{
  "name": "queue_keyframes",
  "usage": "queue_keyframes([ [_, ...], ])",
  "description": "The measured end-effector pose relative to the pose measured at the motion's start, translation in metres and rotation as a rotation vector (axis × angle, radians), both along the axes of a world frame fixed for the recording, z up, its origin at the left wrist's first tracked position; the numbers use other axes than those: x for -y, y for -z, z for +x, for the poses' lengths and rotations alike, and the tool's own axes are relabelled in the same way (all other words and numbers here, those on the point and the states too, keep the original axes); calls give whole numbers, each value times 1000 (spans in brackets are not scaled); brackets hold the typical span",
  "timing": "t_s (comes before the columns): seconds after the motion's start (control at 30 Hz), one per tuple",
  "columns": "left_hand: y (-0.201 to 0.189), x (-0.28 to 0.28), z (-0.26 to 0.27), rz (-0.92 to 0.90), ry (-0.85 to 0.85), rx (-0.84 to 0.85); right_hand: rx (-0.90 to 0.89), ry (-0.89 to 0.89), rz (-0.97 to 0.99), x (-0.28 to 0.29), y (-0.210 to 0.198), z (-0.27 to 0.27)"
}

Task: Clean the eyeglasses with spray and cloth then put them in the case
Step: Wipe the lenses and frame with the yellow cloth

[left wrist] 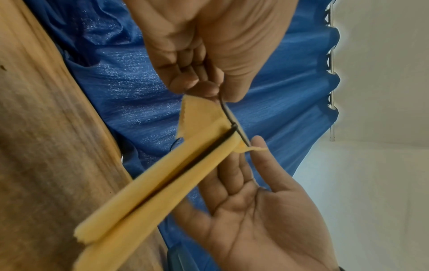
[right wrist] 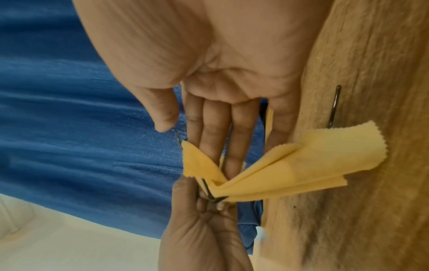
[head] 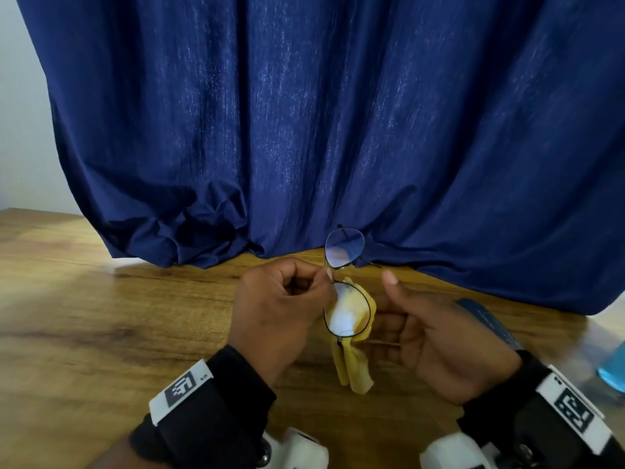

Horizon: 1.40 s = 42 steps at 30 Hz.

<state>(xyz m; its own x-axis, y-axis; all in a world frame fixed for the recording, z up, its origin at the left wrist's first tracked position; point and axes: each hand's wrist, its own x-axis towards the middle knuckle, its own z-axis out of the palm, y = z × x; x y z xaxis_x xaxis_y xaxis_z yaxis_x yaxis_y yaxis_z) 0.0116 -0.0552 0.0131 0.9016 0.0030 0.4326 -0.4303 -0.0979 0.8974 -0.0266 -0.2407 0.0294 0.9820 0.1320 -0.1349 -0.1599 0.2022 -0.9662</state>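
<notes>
My left hand (head: pixel 324 279) pinches the black wire-framed eyeglasses (head: pixel 345 252) at the bridge and holds them upright above the table, one lens over the other. A yellow cloth (head: pixel 353 367) lies behind the lower lens and hangs down from it. My right hand (head: pixel 399 319) is open, its straight fingers backing the cloth and its thumb raised clear. In the left wrist view the cloth (left wrist: pixel 162 183) is draped over a black temple arm. The right wrist view shows flat fingers (right wrist: pixel 216 132) against the cloth (right wrist: pixel 290 165) and the left hand (right wrist: pixel 216 203) pinching the frame.
A blue glasses case (head: pixel 487 319) lies on the wooden table (head: pixel 101 316) just behind my right hand. A bottle with blue liquid (head: pixel 614 370) stands at the right edge. A dark blue curtain (head: pixel 304 130) hangs along the table's far side.
</notes>
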Motion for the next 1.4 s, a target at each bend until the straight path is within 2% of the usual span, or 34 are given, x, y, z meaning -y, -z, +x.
queue_keyframes([
  [0.13,0,-1,1,13,-36,18,39,6,143,3,-1,1],
  [0.3,-1,-3,1,-12,-45,-18,28,-68,69,-2,4,-2],
  [0.4,-1,-2,0,15,-68,6,57,-23,185,1,-2,-1],
  [0.47,-1,-1,0,22,-84,21,53,-72,231,-3,0,0],
  [0.63,-3,-5,5,5,-117,9,26,-113,159,-13,1,-5],
  [0.8,-4,-5,4,23,-135,35,71,-46,330,-6,-6,-2],
  [0.93,-3,-5,3,26,-136,26,23,-101,198,-16,1,-5],
  [1.0,-4,-7,4,35,-145,28,32,-105,208,-12,1,-5],
  [1.13,-4,-6,2,46,-151,31,110,-14,293,-1,-3,-2],
  [1.3,-2,-2,1,28,-123,4,103,-26,160,-15,4,-6],
  [1.4,-3,-3,1,44,-89,14,97,92,209,-8,4,0],
])
